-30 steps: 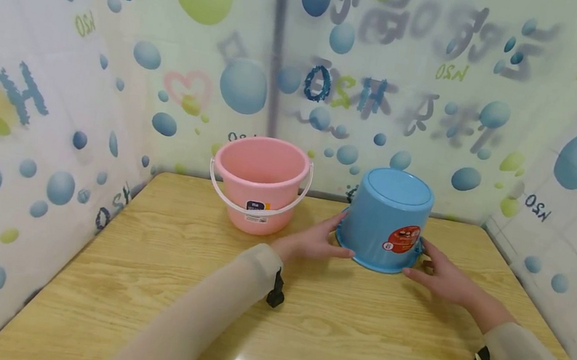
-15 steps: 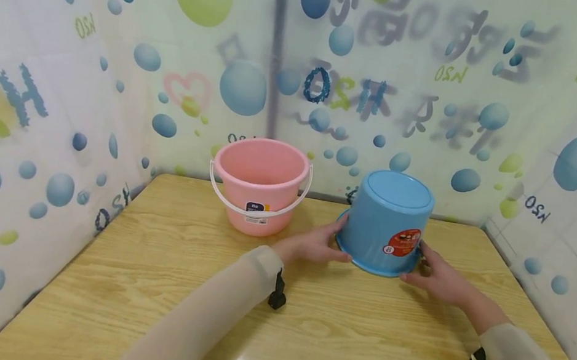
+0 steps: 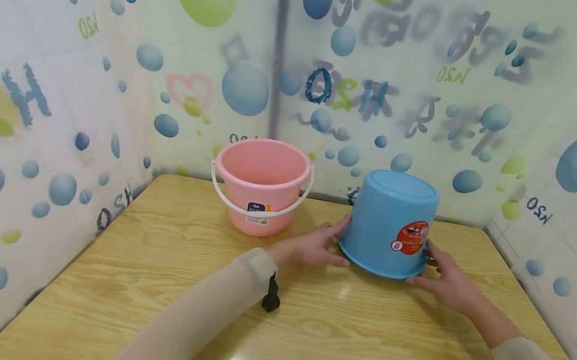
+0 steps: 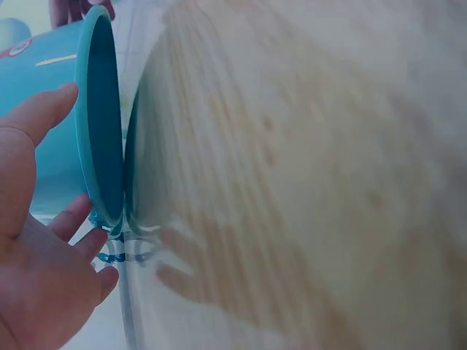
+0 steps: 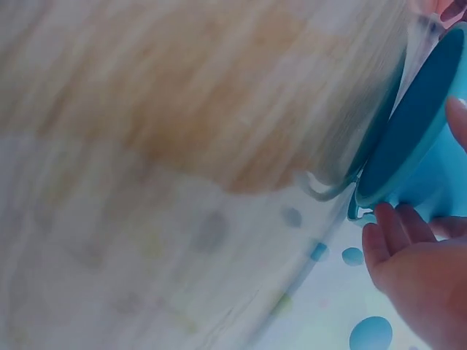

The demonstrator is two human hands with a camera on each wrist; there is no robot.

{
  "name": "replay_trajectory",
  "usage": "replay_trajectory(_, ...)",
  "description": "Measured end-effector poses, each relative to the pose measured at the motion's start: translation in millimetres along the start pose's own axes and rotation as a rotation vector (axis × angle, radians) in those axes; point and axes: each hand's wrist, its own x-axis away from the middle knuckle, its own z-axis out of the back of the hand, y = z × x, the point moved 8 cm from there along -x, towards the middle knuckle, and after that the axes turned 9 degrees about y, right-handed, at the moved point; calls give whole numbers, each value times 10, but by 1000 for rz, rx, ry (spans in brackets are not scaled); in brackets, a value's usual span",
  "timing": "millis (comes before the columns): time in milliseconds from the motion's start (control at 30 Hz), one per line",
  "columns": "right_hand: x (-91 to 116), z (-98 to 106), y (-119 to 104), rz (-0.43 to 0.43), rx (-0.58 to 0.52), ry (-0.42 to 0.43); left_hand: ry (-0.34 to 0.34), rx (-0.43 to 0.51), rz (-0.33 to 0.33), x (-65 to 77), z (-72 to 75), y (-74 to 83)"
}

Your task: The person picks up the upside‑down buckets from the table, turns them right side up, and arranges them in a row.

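A light-blue bucket (image 3: 388, 226) is upside down near the back right of the table, its base up and a red label facing me. My left hand (image 3: 314, 248) grips its left side by the rim, thumb in front. The right hand (image 3: 449, 283) holds the opposite side low down, thumb near the front rim. In the left wrist view the bucket's rim (image 4: 89, 146) is tilted, its dark inside showing and the near edge raised off the tabletop. The fingers (image 5: 394, 230) of the right hand lie by the rim in the right wrist view.
A pink bucket (image 3: 261, 185) stands upright left of the blue one, its white handle (image 3: 266, 215) hanging in front. The wooden table (image 3: 150, 284) is bounded by patterned walls (image 3: 202, 80) at the back and sides.
The blue bucket has shifted slightly right and turned a little, its red label now further right. Both hands have moved along with it. The pink bucket stays in place.
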Motion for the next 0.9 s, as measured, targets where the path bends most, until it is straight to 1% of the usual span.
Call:
replay_trajectory(133, 33, 25, -22, -9, -5, 17, 14, 7, -15, 38, 31, 32)
replay_trajectory(433, 112, 25, -61, -23, -21, 25, 59, 17, -45, 110, 107, 115)
replay_trajectory(567, 159, 41, -88, -37, -32, 51, 86, 58, -47, 151, 147, 142)
replay_trajectory(667, 173, 72, -123, -30, -39, 73, 108, 101, -36, 177, 185, 145)
replay_trajectory(733, 175, 97, -135, -29, -41, 83, 122, 111, -34, 184, 212, 145)
replay_trajectory(800, 175, 121, -157, -30, -53, 89, 132, 106, -42, 187, 237, 150)
replay_trajectory(900, 182, 151, -188, -44, -88, 86, 138, 109, -73, 193, 281, 182)
